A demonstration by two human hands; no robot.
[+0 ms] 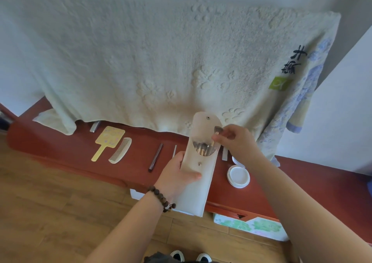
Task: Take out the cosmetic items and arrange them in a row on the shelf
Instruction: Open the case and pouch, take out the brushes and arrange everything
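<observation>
The person stood at the red shelf (84,150) with the white pouch (196,184) held up over its front edge, flap thrown back so the mouth faced them. The left hand (177,174) wrapped the pouch from its left side, thumb pressed across the front just below the lower snap; that seemed meant to keep the soft sleeve stiff and steady while the other hand worked. The right hand (235,141) hovered at the pouch's upper right corner, fingertips pinched on the handle of a makeup brush (216,134), whose bristle head stood clear above the mouth while the lower handle was, I judged, partly inside. Other brushes (203,149) sat bunched in the opening.

Left of the pouch, laid out along the shelf, were a dark pencil (155,158), then a pale comb (120,151), then a yellow hand mirror (106,141) farthest out, each lying roughly crosswise to the shelf's length, which read as the row already begun. Just right of the pouch sat a round white compact (238,177), with something else round half hidden behind the right forearm. A cream towel (161,61) hung down behind the pouch, its hem draped onto the shelf's back.
</observation>
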